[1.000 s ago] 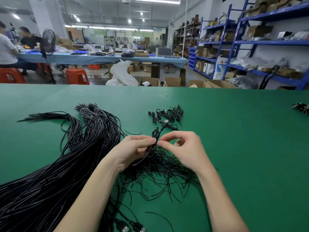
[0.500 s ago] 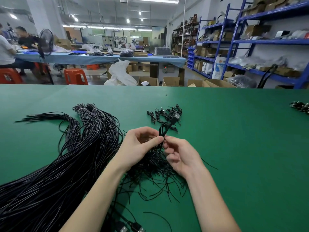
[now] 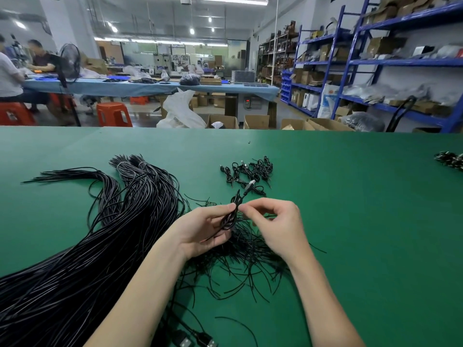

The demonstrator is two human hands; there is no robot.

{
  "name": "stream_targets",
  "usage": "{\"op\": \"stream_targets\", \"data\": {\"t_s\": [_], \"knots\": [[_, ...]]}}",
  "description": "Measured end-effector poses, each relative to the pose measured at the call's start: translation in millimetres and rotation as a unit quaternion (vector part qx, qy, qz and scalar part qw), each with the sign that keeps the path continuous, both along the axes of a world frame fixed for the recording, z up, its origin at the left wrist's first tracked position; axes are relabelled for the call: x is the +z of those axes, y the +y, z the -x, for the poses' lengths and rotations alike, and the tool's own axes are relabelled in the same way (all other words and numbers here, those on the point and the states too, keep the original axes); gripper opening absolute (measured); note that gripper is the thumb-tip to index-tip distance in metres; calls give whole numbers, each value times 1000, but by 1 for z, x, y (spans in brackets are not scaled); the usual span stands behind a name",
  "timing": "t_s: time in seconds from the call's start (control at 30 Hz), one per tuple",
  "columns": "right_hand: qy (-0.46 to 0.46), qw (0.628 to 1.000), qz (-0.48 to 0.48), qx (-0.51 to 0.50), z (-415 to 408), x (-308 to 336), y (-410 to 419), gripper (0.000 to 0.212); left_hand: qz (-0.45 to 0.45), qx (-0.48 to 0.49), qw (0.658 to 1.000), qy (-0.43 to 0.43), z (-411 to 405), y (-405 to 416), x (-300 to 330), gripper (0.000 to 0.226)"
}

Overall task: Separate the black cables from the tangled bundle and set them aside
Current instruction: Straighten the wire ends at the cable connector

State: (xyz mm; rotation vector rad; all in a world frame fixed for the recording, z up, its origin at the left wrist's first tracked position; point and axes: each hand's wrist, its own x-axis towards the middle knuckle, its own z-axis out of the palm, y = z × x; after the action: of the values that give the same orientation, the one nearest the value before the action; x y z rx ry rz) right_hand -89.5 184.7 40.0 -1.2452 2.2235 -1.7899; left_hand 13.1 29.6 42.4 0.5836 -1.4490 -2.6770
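Note:
A big bundle of long black cables [image 3: 82, 259] fans across the left of the green table [image 3: 363, 221]. My left hand [image 3: 200, 229] holds a small coiled black cable [image 3: 231, 214] whose plug end [image 3: 249, 185] sticks up past the fingers. My right hand [image 3: 273, 224] pinches that same coil at its top with thumb and forefinger. Under both hands lies a loose tangle of thin black ties [image 3: 240, 266]. Beyond the hands sits a small pile of coiled black cables [image 3: 248, 171].
USB plugs [image 3: 195, 341] lie at the near edge between my forearms. Another small cable heap [image 3: 449, 160] sits at the far right of the table. Past the far table edge are orange stools, cartons, blue shelving and seated people.
My right hand has lifted from below the coil to pinch it near the top. The coil has shifted a little in my left hand, and the plug end stays raised.

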Motion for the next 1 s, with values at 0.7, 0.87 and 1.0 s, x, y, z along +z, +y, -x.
{"op": "stream_targets", "data": {"t_s": [0.7, 0.87, 1.0], "knots": [[137, 990, -4, 35, 9, -1, 1, 10, -1, 3, 1000, -18, -4, -3, 7, 9], [-214, 971, 98, 48, -3, -2, -12, 4, 114, 32, 990, 80, -1, 2, 4, 3], [-681, 691, 173, 172, -12, 0, -16, 9, 253, 85, 954, 134, -5, 3, 8, 6]]}}
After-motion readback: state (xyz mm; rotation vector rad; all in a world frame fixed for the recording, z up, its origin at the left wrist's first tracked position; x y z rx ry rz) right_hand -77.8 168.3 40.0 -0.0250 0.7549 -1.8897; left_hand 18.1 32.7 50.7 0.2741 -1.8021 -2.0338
